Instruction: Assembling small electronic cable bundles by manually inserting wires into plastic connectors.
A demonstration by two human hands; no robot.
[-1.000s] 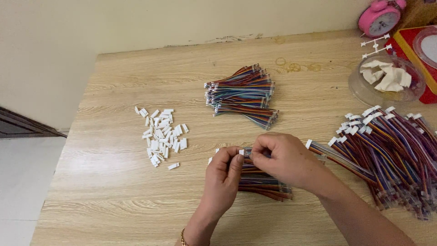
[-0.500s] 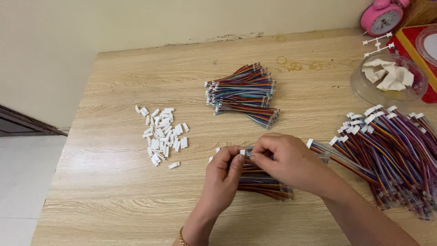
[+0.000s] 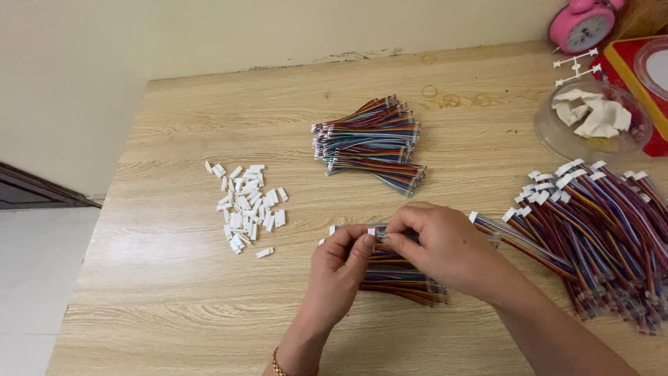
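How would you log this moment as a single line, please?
left hand and right hand: pinching wire piece | under hands: wire bundle | left: white connectors | surface: wooden table

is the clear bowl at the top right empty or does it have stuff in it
Not empty. The clear bowl holds a small heap of crumpled white pieces resting on its bottom; what they are cannot be told.

The right hand (image 3: 445,251) is covering part of the wire bundle (image 3: 400,278) beneath it. What the fingers (image 3: 362,244) are pinching is too small to tell. The clock (image 3: 583,24), red box (image 3: 626,63) and right wire pile (image 3: 605,230) are running off the edges.
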